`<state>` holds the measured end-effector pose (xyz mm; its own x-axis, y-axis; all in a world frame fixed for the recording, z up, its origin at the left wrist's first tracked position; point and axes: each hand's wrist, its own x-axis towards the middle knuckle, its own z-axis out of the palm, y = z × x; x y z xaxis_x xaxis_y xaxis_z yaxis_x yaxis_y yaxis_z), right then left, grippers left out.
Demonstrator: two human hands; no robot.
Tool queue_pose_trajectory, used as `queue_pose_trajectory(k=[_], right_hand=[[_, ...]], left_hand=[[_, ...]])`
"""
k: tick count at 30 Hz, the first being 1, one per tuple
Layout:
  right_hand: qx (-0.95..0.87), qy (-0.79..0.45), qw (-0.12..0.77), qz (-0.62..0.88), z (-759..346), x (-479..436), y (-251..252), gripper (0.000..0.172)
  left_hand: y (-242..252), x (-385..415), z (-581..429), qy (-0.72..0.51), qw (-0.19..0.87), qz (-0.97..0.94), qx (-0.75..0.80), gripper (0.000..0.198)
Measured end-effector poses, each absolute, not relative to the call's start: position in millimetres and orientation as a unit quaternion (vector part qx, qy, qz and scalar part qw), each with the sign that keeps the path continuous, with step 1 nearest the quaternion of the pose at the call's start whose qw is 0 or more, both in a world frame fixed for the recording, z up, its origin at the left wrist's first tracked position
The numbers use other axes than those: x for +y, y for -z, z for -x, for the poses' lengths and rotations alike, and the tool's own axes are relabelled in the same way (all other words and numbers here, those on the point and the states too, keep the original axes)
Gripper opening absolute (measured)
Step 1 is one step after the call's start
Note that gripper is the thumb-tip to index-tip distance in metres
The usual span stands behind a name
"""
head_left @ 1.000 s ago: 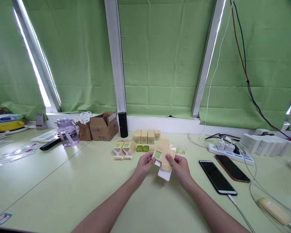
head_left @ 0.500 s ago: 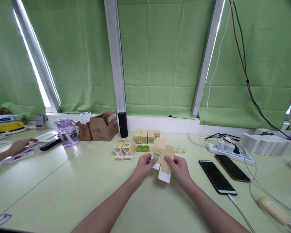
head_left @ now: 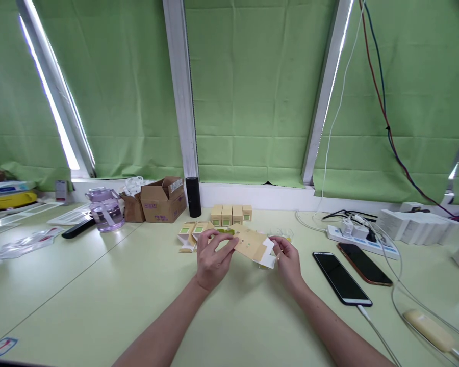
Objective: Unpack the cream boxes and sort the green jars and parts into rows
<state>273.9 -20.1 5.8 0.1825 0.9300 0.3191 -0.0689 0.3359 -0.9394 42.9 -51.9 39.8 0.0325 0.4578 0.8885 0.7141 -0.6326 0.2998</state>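
Between my hands, above the table, a small tan cardboard box [head_left: 249,242] lies tilted on its side with its white inner flaps sticking out to the right. My left hand [head_left: 213,261] grips its left end between thumb and fingers. At the white flaps, my right hand [head_left: 289,261] is closed on the box's right end. Just behind my left hand stand open window boxes [head_left: 187,234] with white flaps, partly covered by my fingers. Green containers [head_left: 225,230] show only in part behind the held box. A clear plastic piece [head_left: 287,234] lies behind my right hand.
Several closed tan boxes [head_left: 226,215] stand in a row at the back. A black cylinder [head_left: 193,197], brown carton [head_left: 163,204] and purple jug [head_left: 106,210] stand left. To the right are two phones [head_left: 342,278], a power strip [head_left: 361,242] and loose cables.
The box has turned from upright to lying sideways, its flaps swinging from below to the right. My left hand has shifted left. Another person's hand at the far left has gone from view.
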Motion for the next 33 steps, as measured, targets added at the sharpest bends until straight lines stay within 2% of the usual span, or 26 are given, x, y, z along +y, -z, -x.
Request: queue_pose_trajectory(k=[9,14,16,18,21,23,33], right_hand=[[-0.516,-0.337,0.630,0.473,-284,0,14,0.040],[-0.520,-0.335,0.620,0.483,-289,7,22,0.046],[-0.522,-0.333,0.613,0.490,-290,9,24,0.047],[-0.525,-0.331,0.607,0.496,-290,10,25,0.048],[-0.533,-0.326,0.596,0.504,-289,11,28,0.048],[-0.541,-0.324,0.589,0.506,-288,12,30,0.046],[-0.561,-0.320,0.567,0.511,-290,17,37,0.042]], left_hand=[[-45,-54,-28,0.500,0.193,0.736,-0.413,0.024],[-60,-53,-30,0.546,0.199,0.696,-0.421,0.015],[-68,-52,-27,0.578,0.161,0.665,-0.445,0.011],[-75,-51,-17,0.576,0.087,0.635,-0.507,0.024],[-80,-57,7,0.508,-0.026,0.598,-0.619,0.036],[-78,-65,25,0.462,-0.064,0.588,-0.661,0.040],[-45,-98,72,0.293,-0.113,0.534,-0.785,0.046]])
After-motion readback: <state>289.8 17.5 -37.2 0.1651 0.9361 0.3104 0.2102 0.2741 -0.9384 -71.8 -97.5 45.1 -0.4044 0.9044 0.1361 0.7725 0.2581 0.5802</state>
